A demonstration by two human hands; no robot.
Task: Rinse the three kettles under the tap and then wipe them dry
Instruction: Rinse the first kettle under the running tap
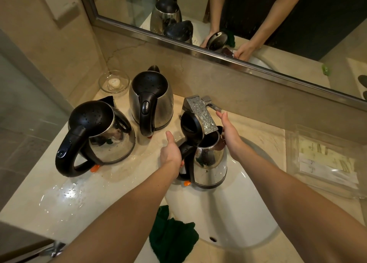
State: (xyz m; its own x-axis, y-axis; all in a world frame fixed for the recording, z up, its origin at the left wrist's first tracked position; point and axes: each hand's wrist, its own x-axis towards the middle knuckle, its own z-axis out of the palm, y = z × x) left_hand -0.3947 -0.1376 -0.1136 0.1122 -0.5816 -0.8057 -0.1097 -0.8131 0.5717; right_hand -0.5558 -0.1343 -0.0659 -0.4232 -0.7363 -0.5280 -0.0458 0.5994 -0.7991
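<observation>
The left grip (171, 153) clasps the 3rd kettle (211, 159) by its handle over the sink (238, 213) beneath the tap (200, 111), likely for rinsing, the right grip (230, 133) at the lever (215, 106), whether closed I cannot tell; near kettle (99, 135) and far kettle (153, 100) sit left on the table (59, 199).

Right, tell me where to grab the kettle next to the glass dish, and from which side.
Take its black handle, coming from the front, the sink side. That kettle stands upright, lid shut; the handle arches down the side facing the person, spout toward the wall. The round steel body is wet, likely slippery. The left hand grips the sink kettle.
</observation>
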